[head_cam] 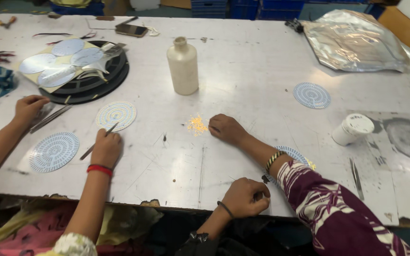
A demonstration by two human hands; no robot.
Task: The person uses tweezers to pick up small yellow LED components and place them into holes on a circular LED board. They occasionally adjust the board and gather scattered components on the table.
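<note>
Cream bottle (182,66), yellow-orange pile of bits (197,125), pale blue ringed disc (312,95), silver foil bag (357,41).

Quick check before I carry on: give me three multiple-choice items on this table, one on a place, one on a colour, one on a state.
1. Where does the pile of yellow bits lie?
A. on the foil bag
B. on the table, just beside the right hand
C. inside the white cup

2. What colour is the bangle on the co-worker's wrist?
A. red
B. green
C. white

3. How does the cream bottle stand?
A. on its side
B. upside down
C. upright

Answers:
1 B, the bits sit on the bare tabletop at that hand's fingertips.
2 A, a red band rings the wrist of the hand that holds the thin tool.
3 C, its base is on the table and its neck points up.
</note>
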